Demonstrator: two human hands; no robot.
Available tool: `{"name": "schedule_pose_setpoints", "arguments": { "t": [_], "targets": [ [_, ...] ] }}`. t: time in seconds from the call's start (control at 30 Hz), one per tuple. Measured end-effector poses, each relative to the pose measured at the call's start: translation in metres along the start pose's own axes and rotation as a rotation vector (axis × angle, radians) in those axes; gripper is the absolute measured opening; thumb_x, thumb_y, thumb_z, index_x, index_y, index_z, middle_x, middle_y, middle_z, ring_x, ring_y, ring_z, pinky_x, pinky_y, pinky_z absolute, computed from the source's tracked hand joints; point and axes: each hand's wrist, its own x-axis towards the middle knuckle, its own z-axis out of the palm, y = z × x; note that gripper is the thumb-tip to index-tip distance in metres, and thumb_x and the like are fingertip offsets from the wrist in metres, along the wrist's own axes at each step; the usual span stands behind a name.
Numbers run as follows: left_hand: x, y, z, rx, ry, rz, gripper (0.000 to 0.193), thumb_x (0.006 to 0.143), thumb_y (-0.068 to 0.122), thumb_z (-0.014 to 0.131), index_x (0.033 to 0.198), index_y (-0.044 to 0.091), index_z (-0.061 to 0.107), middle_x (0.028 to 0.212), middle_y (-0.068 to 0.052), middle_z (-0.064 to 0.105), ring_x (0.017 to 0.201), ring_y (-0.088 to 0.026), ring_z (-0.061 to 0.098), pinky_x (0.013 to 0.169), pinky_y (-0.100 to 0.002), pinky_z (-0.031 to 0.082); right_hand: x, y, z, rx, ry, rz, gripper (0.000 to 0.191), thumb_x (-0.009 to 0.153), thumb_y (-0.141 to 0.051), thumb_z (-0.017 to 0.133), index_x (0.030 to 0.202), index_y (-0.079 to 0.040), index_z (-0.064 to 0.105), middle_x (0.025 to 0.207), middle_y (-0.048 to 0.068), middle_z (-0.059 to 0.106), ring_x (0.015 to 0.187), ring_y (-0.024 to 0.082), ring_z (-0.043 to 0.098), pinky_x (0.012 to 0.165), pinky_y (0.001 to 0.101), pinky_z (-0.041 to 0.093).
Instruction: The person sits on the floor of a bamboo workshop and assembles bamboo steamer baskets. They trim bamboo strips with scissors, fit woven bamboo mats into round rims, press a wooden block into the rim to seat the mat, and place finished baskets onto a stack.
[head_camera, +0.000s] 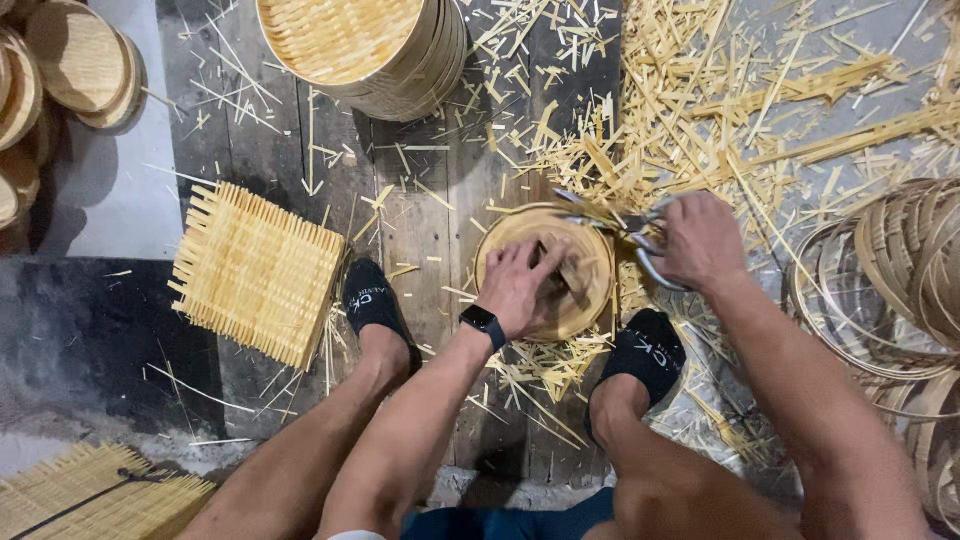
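The left hand (520, 285) presses flat on the round pale woven-bamboo tray (590, 285) between the feet, steadying it on the plank floor; the right hand (700, 240) grips metal scissors (615, 222), blades at its rim, evidently trimming.

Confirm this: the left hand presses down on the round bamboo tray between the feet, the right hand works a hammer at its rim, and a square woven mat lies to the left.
Not quite. In the head view the right hand works metal shears, not a hammer, at the rim of the round bamboo tray. The left hand does press on it, and the square woven mat lies left.
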Motion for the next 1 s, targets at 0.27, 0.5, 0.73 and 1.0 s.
{"name": "schedule_pose_setpoints", "arguments": {
  "t": [0.27, 0.5, 0.73, 1.0],
  "targets": [
    [0.001, -0.012, -0.005, 0.029, -0.053, 0.132, 0.112, 0.056, 0.008, 0.084, 0.155, 0.034, 0.037, 0.148, -0.013, 0.047, 0.133, -0.035, 0.049, 0.111, -0.059, 0.029, -0.008, 0.008, -0.003, 0.008, -0.117, -0.007, 0.048, 0.091, -0.050, 0.064, 0.113, -0.007, 0.064, 0.111, 0.014, 0.065, 0.108, 0.028, 0.063, 0.090, 0.0409, 0.053],
    [0.008, -0.017, -0.009, 0.129, -0.082, 0.270, 0.099, 0.067, 0.004, 0.075, 0.154, 0.037, 0.041, 0.151, -0.010, 0.051, 0.137, -0.032, 0.051, 0.114, -0.059, 0.028, 0.008, -0.013, -0.003, -0.061, -0.008, -0.047, 0.063, 0.075, -0.061, 0.073, 0.104, -0.006, 0.066, 0.100, 0.015, 0.065, 0.098, 0.027, 0.063, 0.090, 0.0408, 0.054],
    [0.008, 0.006, -0.022, -0.027, -0.066, 0.116, 0.099, 0.062, 0.046, 0.083, 0.150, 0.024, 0.043, 0.144, -0.012, 0.055, 0.131, -0.034, 0.050, 0.107, -0.067, 0.021, -0.002, 0.005, -0.007, 0.057, -0.105, -0.037, 0.053, 0.080, -0.050, 0.075, 0.115, -0.012, 0.065, 0.108, 0.015, 0.065, 0.106, 0.030, 0.061, 0.093, 0.0443, 0.052],
    [0.009, 0.010, -0.016, 0.006, -0.053, 0.183, 0.086, 0.063, 0.045, 0.080, 0.141, 0.018, 0.055, 0.136, -0.006, 0.064, 0.129, -0.027, 0.055, 0.110, -0.060, 0.028, 0.006, -0.010, 0.006, 0.033, -0.160, -0.004, 0.029, 0.095, -0.033, 0.061, 0.110, -0.009, 0.063, 0.099, 0.015, 0.065, 0.094, 0.026, 0.066, 0.088, 0.0448, 0.054]
  ]
}}
